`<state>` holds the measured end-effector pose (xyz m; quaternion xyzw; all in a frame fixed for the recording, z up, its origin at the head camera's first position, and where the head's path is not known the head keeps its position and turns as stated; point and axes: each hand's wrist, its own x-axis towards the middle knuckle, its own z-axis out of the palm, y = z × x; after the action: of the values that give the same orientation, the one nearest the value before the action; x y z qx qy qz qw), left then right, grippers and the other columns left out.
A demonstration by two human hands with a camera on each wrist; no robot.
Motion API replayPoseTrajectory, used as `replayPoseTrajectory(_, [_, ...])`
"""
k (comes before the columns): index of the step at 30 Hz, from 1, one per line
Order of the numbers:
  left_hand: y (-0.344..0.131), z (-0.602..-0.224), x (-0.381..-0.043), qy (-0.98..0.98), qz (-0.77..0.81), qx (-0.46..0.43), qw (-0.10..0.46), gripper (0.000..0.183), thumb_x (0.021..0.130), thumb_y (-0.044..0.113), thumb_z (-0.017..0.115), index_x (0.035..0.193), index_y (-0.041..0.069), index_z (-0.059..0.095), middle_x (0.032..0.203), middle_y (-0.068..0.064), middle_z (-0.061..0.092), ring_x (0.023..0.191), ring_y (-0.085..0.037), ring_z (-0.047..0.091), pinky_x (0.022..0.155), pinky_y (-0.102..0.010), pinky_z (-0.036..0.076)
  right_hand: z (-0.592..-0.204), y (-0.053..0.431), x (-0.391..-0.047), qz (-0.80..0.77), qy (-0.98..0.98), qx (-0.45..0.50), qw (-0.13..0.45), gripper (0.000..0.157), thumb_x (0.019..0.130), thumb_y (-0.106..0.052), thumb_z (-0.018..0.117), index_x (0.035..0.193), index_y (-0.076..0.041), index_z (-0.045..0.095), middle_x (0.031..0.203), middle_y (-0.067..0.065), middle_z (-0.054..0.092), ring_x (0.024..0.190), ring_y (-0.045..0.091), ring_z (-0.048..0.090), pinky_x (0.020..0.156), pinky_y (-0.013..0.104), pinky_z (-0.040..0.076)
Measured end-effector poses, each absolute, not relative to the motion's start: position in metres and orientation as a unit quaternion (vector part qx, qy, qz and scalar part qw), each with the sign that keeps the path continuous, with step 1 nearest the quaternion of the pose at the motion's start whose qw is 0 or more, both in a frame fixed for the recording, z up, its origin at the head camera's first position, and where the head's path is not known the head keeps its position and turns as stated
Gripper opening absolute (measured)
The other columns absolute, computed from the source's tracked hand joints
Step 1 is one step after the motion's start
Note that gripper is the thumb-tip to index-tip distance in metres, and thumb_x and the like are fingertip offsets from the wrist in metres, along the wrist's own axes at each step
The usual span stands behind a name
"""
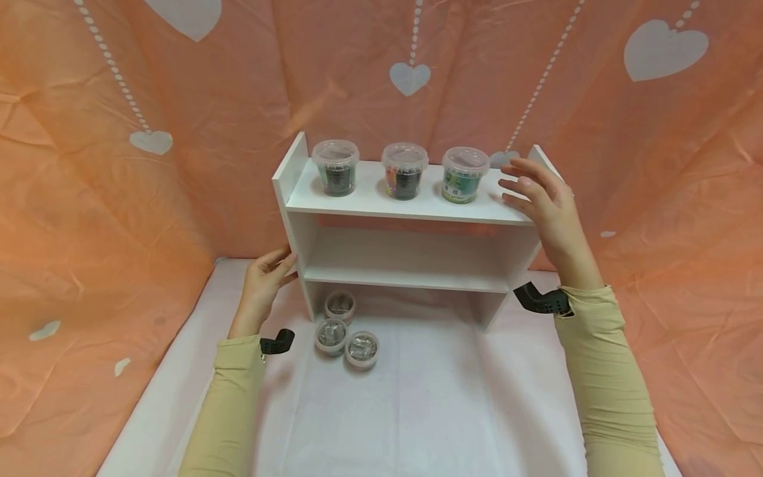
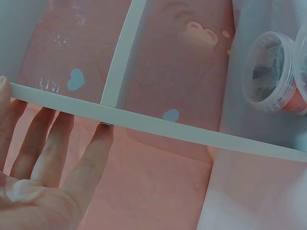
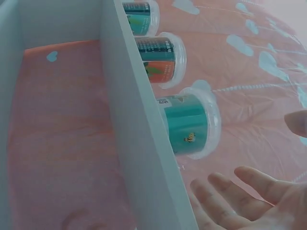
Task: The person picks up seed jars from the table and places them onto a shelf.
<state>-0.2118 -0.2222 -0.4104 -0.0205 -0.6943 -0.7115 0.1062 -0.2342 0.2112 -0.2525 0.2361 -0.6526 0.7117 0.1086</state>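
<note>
Tubs [image 1: 461, 183] on white shelf [image 1: 371, 192], contents unclear, right grip [image 1: 551, 212] spread, left grip [image 1: 263, 283] straight-fingered, partly hidden

Two hands reach forward to a shelf [image 1: 405, 255], the right set higher than the left.
The left hand [image 1: 262, 283] meets the shelf's left edge about midway up, fingers mostly straight, several tips against the side panel; its forearm [image 1: 226, 404] slants inward from below. The right hand [image 1: 551, 205] hangs empty at the shelf's upper right corner, fingers spread, slightly bent and pointing leftward, thumb well apart, above its raised forearm [image 1: 610, 384]; contact there is unclear.
</note>
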Motion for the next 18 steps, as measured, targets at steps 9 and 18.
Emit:
replayPoseTrajectory(9, [-0.222, -0.409, -0.21, -0.692, -0.715, -0.015, 0.099, 0.05, 0.096, 0.017, 0.06, 0.137, -0.006, 0.046, 0.141, -0.023, 0.043, 0.114, -0.018, 0.055, 0.095, -0.045, 0.048, -0.259, 0.215, -0.221, 0.708, -0.635, 0.285, 0.121, 0.036, 0.097, -0.007, 0.049, 0.13, 0.005, 0.052, 0.127, 0.022, 0.053, 0.117, 0.031, 0.053, 0.097, 0.032, 0.048])
replayPoseTrajectory(18, [-0.222, -0.409, -0.211, -0.689, -0.717, -0.016, 0.099, 0.05, 0.096, 0.017, 0.06, 0.137, -0.007, 0.046, 0.14, -0.024, 0.043, 0.113, -0.017, 0.056, 0.094, -0.044, 0.048, -0.271, 0.206, -0.206, 0.709, -0.615, 0.322, 0.121, 0.043, 0.096, -0.012, 0.049, 0.133, 0.01, 0.048, 0.128, 0.028, 0.052, 0.117, 0.037, 0.052, 0.102, 0.039, 0.043])
